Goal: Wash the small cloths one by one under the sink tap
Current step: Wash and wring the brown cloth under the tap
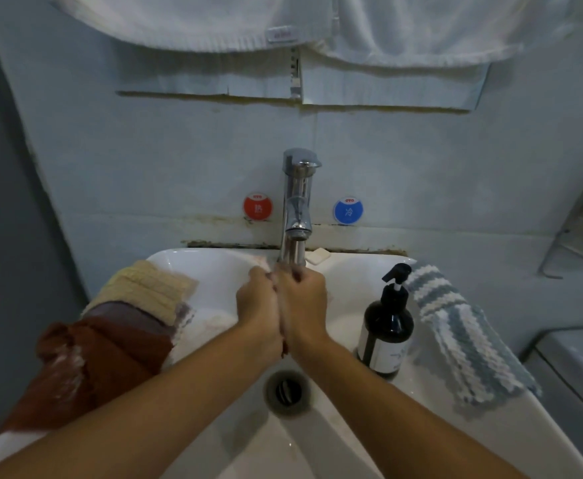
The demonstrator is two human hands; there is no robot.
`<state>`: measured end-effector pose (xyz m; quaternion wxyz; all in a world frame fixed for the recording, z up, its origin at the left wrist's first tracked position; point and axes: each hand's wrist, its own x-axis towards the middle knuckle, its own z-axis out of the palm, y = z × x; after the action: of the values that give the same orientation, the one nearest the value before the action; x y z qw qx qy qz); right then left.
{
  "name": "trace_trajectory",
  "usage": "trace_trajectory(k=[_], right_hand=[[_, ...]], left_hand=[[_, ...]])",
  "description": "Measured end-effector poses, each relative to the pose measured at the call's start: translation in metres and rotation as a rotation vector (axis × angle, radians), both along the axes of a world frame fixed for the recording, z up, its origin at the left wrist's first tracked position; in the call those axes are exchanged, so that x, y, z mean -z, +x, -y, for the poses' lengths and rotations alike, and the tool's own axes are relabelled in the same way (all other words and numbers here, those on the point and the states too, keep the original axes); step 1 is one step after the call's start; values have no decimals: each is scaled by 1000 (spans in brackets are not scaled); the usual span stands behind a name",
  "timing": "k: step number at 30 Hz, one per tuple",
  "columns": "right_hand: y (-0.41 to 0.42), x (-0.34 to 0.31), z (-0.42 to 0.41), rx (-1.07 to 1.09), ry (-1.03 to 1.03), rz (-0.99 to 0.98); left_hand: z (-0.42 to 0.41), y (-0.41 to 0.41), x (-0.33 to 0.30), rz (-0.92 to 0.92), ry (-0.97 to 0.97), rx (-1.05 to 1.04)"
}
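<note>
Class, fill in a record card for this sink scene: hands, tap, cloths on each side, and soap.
Hands: left hand and right hand pressed together under the tap, fingers curled; a dark cloth scrap shows between the wrists
Left of basin: cream cloth, mauve cloth, rust cloth
Right of basin: blue-and-white striped cloth
Soap: dark pump bottle, upright

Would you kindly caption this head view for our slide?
Both hands rub a small cloth under the chrome tap, more cloths piled on the basin's left rim.

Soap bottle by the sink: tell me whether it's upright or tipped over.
Upright. The dark soap bottle stands on its base on the sink rim, pump nozzle on top, beside the striped cloth.
</note>
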<state>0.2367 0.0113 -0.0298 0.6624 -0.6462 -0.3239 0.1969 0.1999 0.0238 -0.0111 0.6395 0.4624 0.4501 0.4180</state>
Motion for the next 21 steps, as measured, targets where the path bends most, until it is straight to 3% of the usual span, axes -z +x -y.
trace_trajectory(k=[5, 9, 11, 14, 19, 21], right_hand=[[22, 13, -4, -34, -194, -307], [-6, 2, 1, 24, -54, -224], [-19, -2, 4, 8, 62, -64], [-15, -1, 0, 7, 58, 5], [20, 5, -5, -10, -131, -242], [17, 4, -4, 8, -113, -247]], left_hand=[[17, 10, -1, -193, 353, -90], [-5, 1, -3, -53, -7, -107], [-12, -8, -3, -10, -62, -48], [-8, -8, -6, 4, -41, -69], [13, 13, -7, -179, 285, -59], [9, 14, -3, -167, 230, -73]])
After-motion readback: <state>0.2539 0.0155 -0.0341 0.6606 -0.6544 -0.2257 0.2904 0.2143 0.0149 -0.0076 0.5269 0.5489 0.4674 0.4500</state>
